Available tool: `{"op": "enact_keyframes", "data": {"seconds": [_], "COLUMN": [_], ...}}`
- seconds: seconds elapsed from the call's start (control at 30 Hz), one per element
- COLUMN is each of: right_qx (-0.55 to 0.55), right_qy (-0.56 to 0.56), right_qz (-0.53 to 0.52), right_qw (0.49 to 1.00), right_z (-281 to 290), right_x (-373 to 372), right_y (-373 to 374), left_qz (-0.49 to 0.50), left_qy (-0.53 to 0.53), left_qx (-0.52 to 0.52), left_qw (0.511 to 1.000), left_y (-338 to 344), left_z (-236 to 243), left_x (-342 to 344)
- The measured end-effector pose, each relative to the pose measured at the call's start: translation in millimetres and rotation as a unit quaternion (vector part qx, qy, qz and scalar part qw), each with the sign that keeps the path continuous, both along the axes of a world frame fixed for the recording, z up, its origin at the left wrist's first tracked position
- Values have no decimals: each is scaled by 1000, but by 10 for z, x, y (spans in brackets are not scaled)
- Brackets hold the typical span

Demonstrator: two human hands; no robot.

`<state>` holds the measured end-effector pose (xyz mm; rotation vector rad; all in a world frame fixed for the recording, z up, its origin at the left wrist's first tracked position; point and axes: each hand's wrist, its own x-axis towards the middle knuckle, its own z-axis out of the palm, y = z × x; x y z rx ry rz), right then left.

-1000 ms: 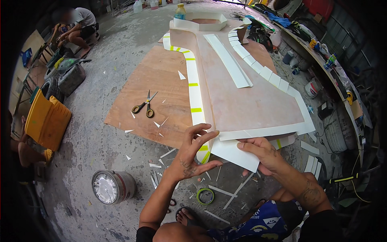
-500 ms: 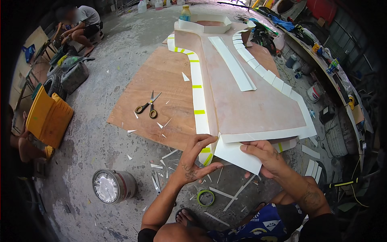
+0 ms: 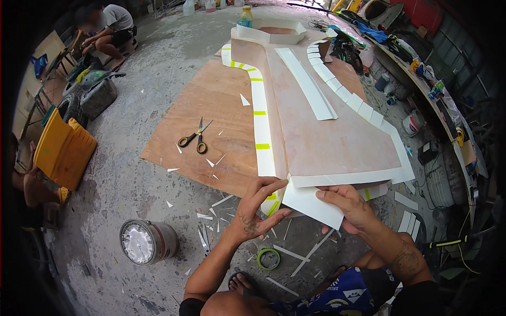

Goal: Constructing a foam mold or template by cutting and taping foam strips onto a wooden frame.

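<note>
In my right hand (image 3: 349,206), pinched between thumb and fingers, is a piece of white card (image 3: 311,206). The card slants below the near edge of a large pinkish-brown moulded panel (image 3: 337,150), its upper corner close to the panel's near left corner. My left hand (image 3: 254,211) has its thumb and index finger spread, the index fingertip at that corner; its other fingers are partly hidden. White card strips (image 3: 263,126) line the panel's sides, the left one fixed with yellow-green tape. A folded white strip (image 3: 305,84) lies on top.
Black-handled scissors (image 3: 197,138) lie spread on the plywood sheet (image 3: 205,105) among card scraps. On the concrete floor are a metal can (image 3: 147,242), a green tape roll (image 3: 269,258) and cut strips. A bottle (image 3: 245,18) stands behind. Another person (image 3: 108,34) sits far left.
Both hands and the card keep nearly the same pose. The whole view has shifted very slightly.
</note>
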<state>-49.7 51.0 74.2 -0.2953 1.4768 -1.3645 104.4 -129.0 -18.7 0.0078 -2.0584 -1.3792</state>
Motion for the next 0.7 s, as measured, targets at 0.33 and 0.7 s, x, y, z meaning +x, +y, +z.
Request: {"op": "enact_keyframes", "data": {"seconds": [0.33, 0.7], "right_qx": [0, -11], "right_qy": [-4, 1], "right_qz": [1, 9], "right_qw": [1000, 1000], "right_z": [-17, -7], "right_x": [-30, -19], "right_y": [8, 11], "left_qz": [22, 55], "left_qy": [26, 77], "left_qx": [-35, 11], "left_qw": [999, 995], "left_y": [-40, -33], "left_z": [72, 31], "left_x": [-30, 2]}}
